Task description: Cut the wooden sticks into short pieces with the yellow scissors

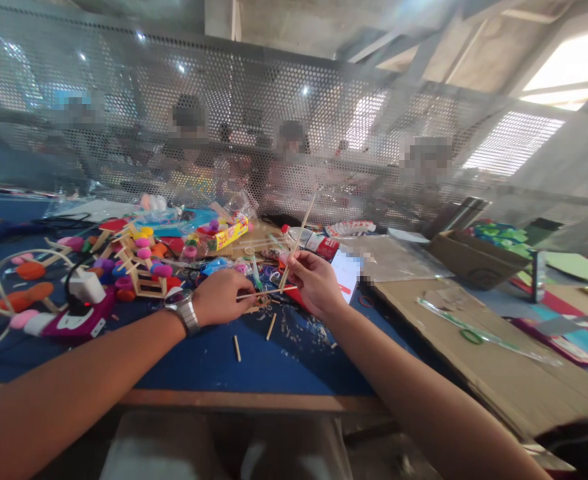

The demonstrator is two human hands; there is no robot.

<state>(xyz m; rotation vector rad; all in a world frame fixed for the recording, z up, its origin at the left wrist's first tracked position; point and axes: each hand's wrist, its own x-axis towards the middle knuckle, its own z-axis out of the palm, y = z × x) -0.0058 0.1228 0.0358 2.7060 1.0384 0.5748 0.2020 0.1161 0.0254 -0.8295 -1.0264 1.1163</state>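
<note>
My left hand (pixel 223 297), with a watch (pixel 188 311) on its wrist, pinches one end of a thin wooden stick (pixel 270 291) lying nearly level. My right hand (pixel 317 283) is closed on a longer wooden stick (pixel 305 219) that slants up and away. Both sticks meet near my right fingertips; whether they are joined I cannot tell. Below them, two short stick pieces (pixel 237 349) (pixel 271 327) rest on the blue table (pixel 189 363) among pale shavings (pixel 310 337). Behind my right hand lies a lit phone (pixel 347 272).
At left are a magenta power strip (pixel 81 315) with a white plug (pixel 85 287) and stick structures with colourful caps (pixel 144 270). A red-labelled bottle (pixel 319 241) lies behind my hands. Cardboard (pixel 449 347) covers the right, with a cardboard box (pixel 474 259). People sit behind a perforated screen (pixel 254 87).
</note>
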